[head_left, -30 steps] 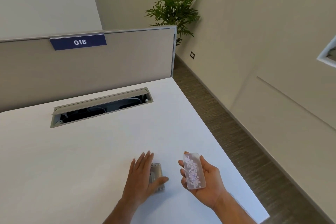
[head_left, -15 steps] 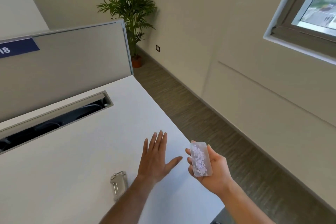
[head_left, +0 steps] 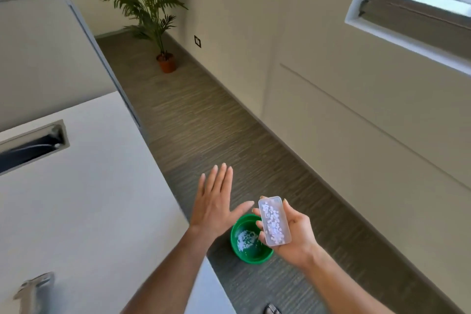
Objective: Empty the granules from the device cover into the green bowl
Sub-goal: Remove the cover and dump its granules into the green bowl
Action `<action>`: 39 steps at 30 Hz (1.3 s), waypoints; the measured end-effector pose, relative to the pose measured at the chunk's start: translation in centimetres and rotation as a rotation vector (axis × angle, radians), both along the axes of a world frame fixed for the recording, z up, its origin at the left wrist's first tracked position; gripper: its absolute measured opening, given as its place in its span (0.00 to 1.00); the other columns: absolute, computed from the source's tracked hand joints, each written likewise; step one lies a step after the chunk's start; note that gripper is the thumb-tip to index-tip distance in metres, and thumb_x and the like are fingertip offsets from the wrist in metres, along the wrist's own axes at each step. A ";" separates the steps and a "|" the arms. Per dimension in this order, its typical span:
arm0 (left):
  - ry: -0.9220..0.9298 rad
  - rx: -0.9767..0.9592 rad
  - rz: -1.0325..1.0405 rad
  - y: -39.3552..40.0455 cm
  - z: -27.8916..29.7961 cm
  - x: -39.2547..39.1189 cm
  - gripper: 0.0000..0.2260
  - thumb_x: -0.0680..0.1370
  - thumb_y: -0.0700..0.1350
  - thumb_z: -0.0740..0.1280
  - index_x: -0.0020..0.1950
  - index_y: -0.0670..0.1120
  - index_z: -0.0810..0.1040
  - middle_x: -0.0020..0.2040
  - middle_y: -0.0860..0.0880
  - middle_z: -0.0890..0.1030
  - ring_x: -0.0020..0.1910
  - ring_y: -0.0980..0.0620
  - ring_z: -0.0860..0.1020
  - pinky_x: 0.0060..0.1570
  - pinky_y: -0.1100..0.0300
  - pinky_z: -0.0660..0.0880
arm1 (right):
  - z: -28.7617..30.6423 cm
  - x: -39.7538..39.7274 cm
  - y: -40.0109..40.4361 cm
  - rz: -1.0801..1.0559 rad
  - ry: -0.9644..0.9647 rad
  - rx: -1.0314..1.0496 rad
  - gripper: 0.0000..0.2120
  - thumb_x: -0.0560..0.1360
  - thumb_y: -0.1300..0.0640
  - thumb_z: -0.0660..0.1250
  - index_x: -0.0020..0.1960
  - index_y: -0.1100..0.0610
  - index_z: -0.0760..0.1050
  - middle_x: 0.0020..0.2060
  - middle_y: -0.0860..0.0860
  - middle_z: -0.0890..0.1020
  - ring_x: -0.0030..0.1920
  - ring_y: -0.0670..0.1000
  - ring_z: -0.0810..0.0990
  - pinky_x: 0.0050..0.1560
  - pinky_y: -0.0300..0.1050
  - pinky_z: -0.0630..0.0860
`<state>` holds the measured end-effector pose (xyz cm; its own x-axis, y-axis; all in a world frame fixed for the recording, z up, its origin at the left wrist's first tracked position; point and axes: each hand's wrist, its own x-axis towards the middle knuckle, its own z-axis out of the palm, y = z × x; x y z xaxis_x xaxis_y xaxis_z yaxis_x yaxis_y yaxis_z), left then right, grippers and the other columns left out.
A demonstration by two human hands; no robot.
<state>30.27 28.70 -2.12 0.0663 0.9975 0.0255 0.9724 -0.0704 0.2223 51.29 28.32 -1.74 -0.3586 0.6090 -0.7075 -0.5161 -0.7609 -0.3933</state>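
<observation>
Your right hand grasps one device cover of white granules above one green bowl; your left hand is spread, empty.

A clear, smooth plastic device cover holds matt white granules. The green bowl looks like glossy plastic. The desk is matt white; the floor has a streaked, wood-like grain.

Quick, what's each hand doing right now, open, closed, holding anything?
Left hand: open, fingers spread flat, holding nothing.
Right hand: closed around the clear device cover, granules inside, level above the green bowl.
</observation>
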 end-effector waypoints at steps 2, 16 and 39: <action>0.024 -0.018 0.013 1.4 -1.0 1.5 0.45 0.75 0.75 0.48 0.80 0.44 0.47 0.82 0.43 0.52 0.81 0.45 0.49 0.79 0.40 0.52 | -1.8 1.6 1.5 0.026 -0.023 -0.013 0.26 0.81 0.42 0.55 0.62 0.59 0.82 0.50 0.61 0.86 0.40 0.57 0.81 0.43 0.51 0.75; 0.123 -0.089 0.002 12.9 -16.8 3.2 0.45 0.75 0.74 0.45 0.80 0.43 0.47 0.81 0.42 0.51 0.81 0.43 0.49 0.78 0.37 0.54 | -23.7 3.6 9.0 0.003 -0.028 -0.189 0.27 0.80 0.43 0.57 0.62 0.62 0.81 0.53 0.61 0.87 0.42 0.57 0.81 0.42 0.51 0.73; 0.195 -0.231 -0.051 13.1 -33.1 2.8 0.44 0.76 0.72 0.47 0.80 0.42 0.47 0.82 0.43 0.50 0.81 0.43 0.49 0.78 0.36 0.52 | -44.1 0.3 9.6 0.687 -1.265 0.453 0.41 0.67 0.47 0.79 0.75 0.54 0.67 0.70 0.51 0.77 0.69 0.53 0.75 0.71 0.50 0.71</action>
<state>33.09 41.78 -35.26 0.0975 0.9707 -0.2198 0.9949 -0.0892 0.0478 51.63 37.88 -45.85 0.0287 0.8260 -0.5629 0.7288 -0.4027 -0.5538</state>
